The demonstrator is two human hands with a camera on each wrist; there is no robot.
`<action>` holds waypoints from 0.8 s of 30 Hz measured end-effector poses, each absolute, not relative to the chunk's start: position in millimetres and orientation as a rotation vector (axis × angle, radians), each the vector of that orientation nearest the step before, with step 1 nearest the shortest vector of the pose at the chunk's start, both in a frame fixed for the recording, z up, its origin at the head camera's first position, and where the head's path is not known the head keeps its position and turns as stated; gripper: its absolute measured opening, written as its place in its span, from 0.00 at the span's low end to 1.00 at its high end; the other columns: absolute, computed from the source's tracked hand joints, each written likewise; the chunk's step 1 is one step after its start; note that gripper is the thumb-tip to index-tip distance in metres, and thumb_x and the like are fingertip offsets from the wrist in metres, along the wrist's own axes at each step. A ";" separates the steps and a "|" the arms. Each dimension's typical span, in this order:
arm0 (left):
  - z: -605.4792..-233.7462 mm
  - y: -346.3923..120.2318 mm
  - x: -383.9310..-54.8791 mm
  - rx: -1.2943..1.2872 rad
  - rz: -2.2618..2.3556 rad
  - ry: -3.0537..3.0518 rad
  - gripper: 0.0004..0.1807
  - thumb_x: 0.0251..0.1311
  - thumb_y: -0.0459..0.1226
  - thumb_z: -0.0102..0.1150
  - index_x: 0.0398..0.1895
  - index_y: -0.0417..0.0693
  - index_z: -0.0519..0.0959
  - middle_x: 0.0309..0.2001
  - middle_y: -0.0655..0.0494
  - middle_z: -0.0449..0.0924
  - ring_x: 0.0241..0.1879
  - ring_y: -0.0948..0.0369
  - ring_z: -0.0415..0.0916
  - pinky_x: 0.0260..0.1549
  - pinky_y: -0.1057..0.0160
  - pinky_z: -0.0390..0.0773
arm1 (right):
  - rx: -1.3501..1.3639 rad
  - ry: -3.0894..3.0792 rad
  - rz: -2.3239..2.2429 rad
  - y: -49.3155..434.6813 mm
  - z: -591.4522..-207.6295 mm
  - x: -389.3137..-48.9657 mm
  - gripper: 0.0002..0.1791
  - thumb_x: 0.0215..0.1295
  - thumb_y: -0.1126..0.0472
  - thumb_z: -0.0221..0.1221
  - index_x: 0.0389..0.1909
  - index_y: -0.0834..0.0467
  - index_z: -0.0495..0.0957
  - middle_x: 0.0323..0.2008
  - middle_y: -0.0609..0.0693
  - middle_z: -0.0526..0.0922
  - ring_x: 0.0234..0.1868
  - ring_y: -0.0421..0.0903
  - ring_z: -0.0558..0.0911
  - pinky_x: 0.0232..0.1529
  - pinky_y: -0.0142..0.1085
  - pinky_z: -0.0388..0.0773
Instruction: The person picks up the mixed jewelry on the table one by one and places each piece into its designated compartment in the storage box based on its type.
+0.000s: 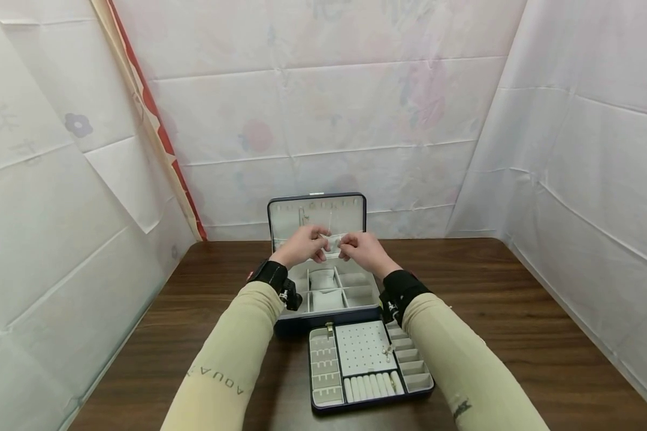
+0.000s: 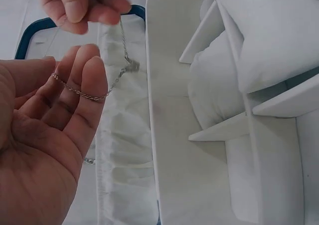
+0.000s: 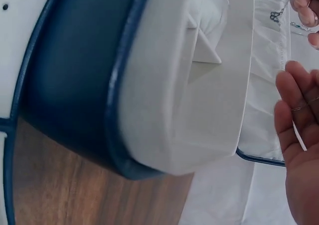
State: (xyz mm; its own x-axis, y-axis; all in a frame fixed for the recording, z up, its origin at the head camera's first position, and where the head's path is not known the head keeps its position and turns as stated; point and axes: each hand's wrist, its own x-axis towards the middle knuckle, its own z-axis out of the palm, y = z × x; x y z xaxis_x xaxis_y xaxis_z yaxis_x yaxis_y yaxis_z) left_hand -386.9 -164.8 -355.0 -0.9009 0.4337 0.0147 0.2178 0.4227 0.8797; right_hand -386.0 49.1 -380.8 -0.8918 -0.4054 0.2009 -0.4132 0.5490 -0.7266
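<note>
My left hand and right hand are raised close together before the open lid of a dark blue jewelry box. Between them they hold a thin silver necklace. The chain runs across the left fingers, near the thumb, and up to the right fingertips. A small pendant hangs on the stretch between the hands. In the right wrist view, part of the chain crosses the right fingers. Below the hands lies the box's divided white compartment section.
White cushions fill two compartments. In front, a lift-out tray holds ring rolls, a dotted board and small sections. A small jewelry piece sits on the board. Another chain hangs in the lid. Wooden table beneath; white sheets behind.
</note>
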 end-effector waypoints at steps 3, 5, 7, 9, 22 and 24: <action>-357.9 -163.3 -386.3 0.574 1.478 2.496 0.17 0.79 0.35 0.47 0.63 0.34 0.75 0.44 0.39 0.81 0.38 0.49 0.83 0.39 0.59 0.86 | 0.761 -2.751 1.262 50.0 -383.6 -385.5 0.14 0.78 0.58 0.55 0.50 0.60 0.86 0.41 0.56 0.89 0.44 0.47 0.85 0.50 0.44 0.82; -359.8 -162.0 -385.2 0.573 1.471 2.519 0.15 0.79 0.35 0.49 0.57 0.35 0.78 0.42 0.41 0.81 0.37 0.54 0.83 0.42 0.56 0.86 | 0.779 -2.764 1.248 50.3 -384.6 -384.5 0.13 0.78 0.57 0.56 0.48 0.58 0.87 0.40 0.53 0.89 0.45 0.47 0.84 0.50 0.44 0.81; -362.1 -160.6 -383.8 0.573 1.462 2.533 0.13 0.78 0.36 0.50 0.52 0.35 0.80 0.41 0.43 0.81 0.38 0.54 0.84 0.46 0.52 0.86 | 0.804 -2.786 1.236 49.6 -385.4 -383.3 0.13 0.78 0.57 0.56 0.47 0.58 0.87 0.39 0.51 0.89 0.45 0.47 0.84 0.48 0.44 0.80; -363.9 -159.9 -381.9 0.576 1.454 2.537 0.12 0.78 0.35 0.51 0.49 0.36 0.81 0.40 0.42 0.82 0.40 0.52 0.84 0.49 0.47 0.84 | 0.828 -2.814 1.232 48.2 -386.1 -382.3 0.13 0.78 0.56 0.56 0.46 0.57 0.87 0.39 0.49 0.88 0.44 0.46 0.84 0.47 0.43 0.80; -370.8 -158.9 -375.4 0.581 1.360 2.560 0.09 0.75 0.35 0.56 0.44 0.41 0.85 0.38 0.44 0.84 0.39 0.51 0.85 0.48 0.47 0.85 | 0.756 -2.969 1.208 44.5 -390.9 -377.9 0.14 0.77 0.55 0.57 0.47 0.57 0.88 0.39 0.47 0.87 0.43 0.45 0.83 0.45 0.41 0.79; -371.9 -157.8 -374.1 0.602 1.345 2.567 0.09 0.74 0.34 0.56 0.43 0.41 0.85 0.38 0.44 0.85 0.38 0.52 0.86 0.46 0.49 0.86 | 0.754 -2.983 1.195 44.7 -391.7 -377.0 0.14 0.77 0.55 0.57 0.47 0.57 0.88 0.38 0.47 0.87 0.41 0.46 0.83 0.43 0.40 0.79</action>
